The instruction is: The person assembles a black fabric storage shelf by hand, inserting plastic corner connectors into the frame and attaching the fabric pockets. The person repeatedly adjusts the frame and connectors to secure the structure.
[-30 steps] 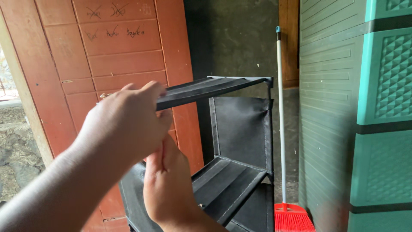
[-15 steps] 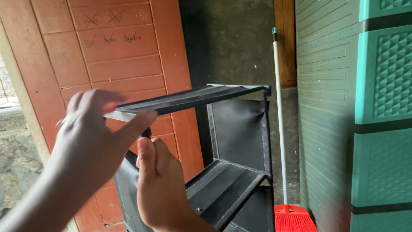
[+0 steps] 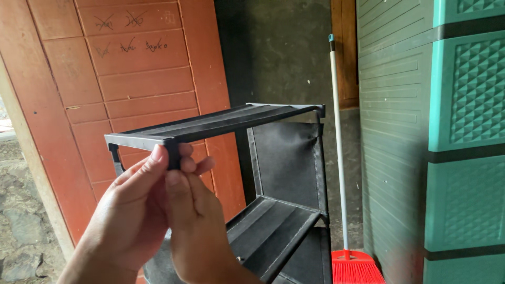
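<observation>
A black shoe rack (image 3: 284,158) with fabric sides stands against the red wooden door (image 3: 131,79). Its ribbed top shelf (image 3: 226,121) reaches towards me. My left hand (image 3: 129,210) pinches the shelf's near front corner (image 3: 169,143), with the thumb on the corner joint and the fingers behind it. Just under that corner, my right hand (image 3: 194,231) sits against the left hand with its thumb pointing up. Its fingers are hidden behind the left hand, so what it grips does not show. A lower shelf (image 3: 273,226) is visible below.
A broom with a pale handle (image 3: 336,147) and red bristles (image 3: 357,265) leans right of the rack. A green plastic cabinet (image 3: 463,142) fills the right side. A dark concrete wall (image 3: 279,52) is behind, and stone ground (image 3: 21,231) lies at the left.
My left hand has slid off the top of the shelf's front edge down to its near corner, which now shows. My right hand stays under it. The view has shifted slightly.
</observation>
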